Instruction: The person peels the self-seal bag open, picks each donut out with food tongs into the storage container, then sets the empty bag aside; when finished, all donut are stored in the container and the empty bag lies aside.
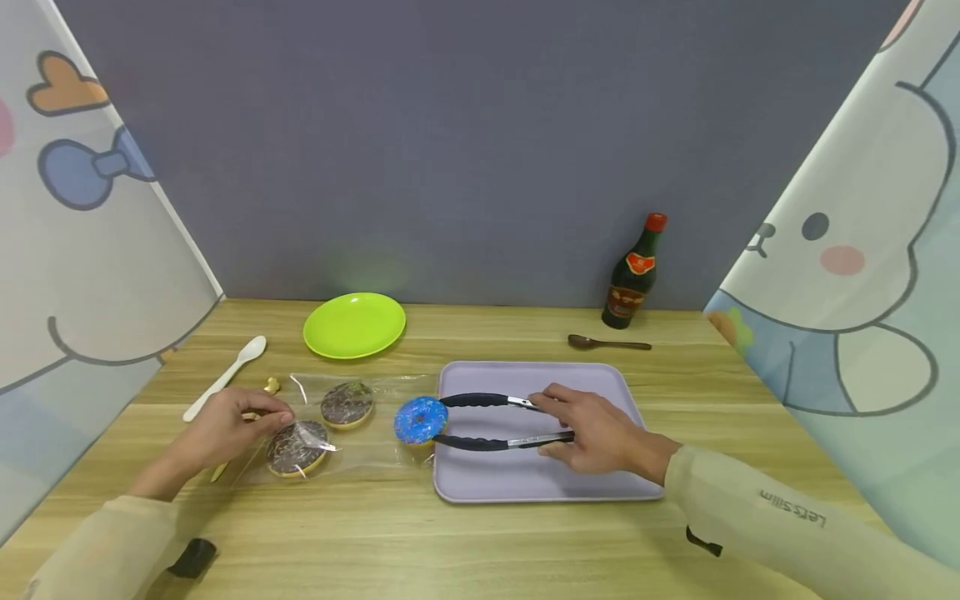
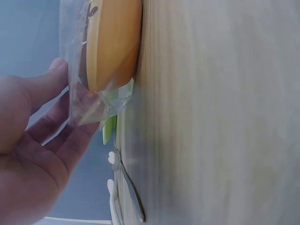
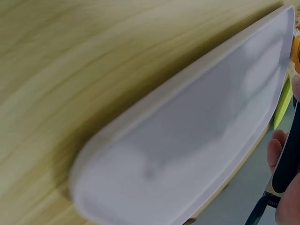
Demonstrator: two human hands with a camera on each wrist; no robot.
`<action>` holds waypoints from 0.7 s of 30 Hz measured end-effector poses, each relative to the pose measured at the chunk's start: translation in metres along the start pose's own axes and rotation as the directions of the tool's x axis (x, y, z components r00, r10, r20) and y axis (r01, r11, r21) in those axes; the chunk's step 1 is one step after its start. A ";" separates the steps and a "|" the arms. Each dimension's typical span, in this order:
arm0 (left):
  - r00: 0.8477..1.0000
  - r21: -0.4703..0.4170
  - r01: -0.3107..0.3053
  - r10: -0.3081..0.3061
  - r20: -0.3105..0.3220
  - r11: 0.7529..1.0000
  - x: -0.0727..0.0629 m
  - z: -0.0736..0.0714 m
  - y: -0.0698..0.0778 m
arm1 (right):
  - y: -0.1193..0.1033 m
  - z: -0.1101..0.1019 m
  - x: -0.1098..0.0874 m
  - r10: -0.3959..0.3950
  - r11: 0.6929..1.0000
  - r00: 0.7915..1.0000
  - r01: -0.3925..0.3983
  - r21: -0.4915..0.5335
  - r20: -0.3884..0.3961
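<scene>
My left hand [image 1: 225,429] pinches the left end of a clear plastic bag [image 1: 386,458], thumb and fingertips on its edge in the left wrist view. Inside it lie two chocolate donuts, the nearer donut [image 1: 298,450] beside my fingertips and the farther donut [image 1: 347,403] behind it. With my right hand [image 1: 592,429] I grip black-and-silver tongs [image 1: 476,400] over a lilac tray [image 1: 517,487]. A blue sprinkled donut [image 1: 420,418] sits between the tong ends at the tray's left edge, overlapping the bag's right end in this view.
A green plate [image 1: 355,327] stands at the back left. To the left lie a white spoon [image 1: 225,379] and a small gold utensil [image 1: 272,385], partly hidden by my hand. A dark bottle [image 1: 630,279] and a brown spoon [image 1: 607,342] are at the back right.
</scene>
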State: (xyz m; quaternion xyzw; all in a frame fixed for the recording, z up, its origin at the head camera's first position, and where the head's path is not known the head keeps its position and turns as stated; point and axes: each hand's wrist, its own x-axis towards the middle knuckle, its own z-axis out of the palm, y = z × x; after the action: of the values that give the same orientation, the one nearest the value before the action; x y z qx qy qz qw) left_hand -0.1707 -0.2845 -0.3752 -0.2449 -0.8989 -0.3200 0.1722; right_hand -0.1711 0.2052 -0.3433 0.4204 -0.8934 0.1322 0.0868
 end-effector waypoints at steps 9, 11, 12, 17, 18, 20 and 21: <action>1.000 0.008 0.012 -0.012 -0.001 1.000 -0.001 -0.001 -0.001 | 0.017 -0.001 -0.020 0.002 1.000 0.997 -0.003 -0.019 -0.075; 1.000 0.009 0.011 -0.011 -0.003 1.000 -0.001 -0.001 -0.001 | 0.020 -0.001 -0.023 0.012 1.000 0.997 -0.014 -0.017 -0.079; 1.000 0.011 0.010 -0.010 -0.003 1.000 -0.001 -0.001 -0.001 | 0.022 -0.001 -0.025 0.018 1.000 0.997 -0.019 -0.014 -0.081; 1.000 0.010 0.014 -0.014 -0.001 1.000 -0.001 -0.002 -0.001 | 0.028 0.001 -0.032 0.028 0.999 0.995 -0.030 -0.015 -0.099; 1.000 0.009 0.016 -0.016 0.002 1.000 -0.001 -0.002 -0.001 | 0.029 0.001 -0.034 0.030 0.999 0.994 -0.031 -0.016 -0.106; 1.000 0.001 0.022 -0.022 0.007 1.000 -0.001 -0.002 -0.001 | 0.032 0.002 -0.036 0.036 0.999 0.993 -0.038 -0.022 -0.116; 1.000 -0.001 0.024 -0.024 0.009 1.000 -0.001 -0.002 -0.001 | 0.033 0.002 -0.037 0.040 0.999 0.992 -0.043 -0.024 -0.118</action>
State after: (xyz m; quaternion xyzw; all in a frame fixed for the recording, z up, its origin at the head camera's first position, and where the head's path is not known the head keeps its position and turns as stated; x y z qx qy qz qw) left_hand -0.1705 -0.2870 -0.3748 -0.2355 -0.9023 -0.3216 0.1643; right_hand -0.1730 0.2518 -0.3609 0.3919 -0.8971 0.1465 0.1418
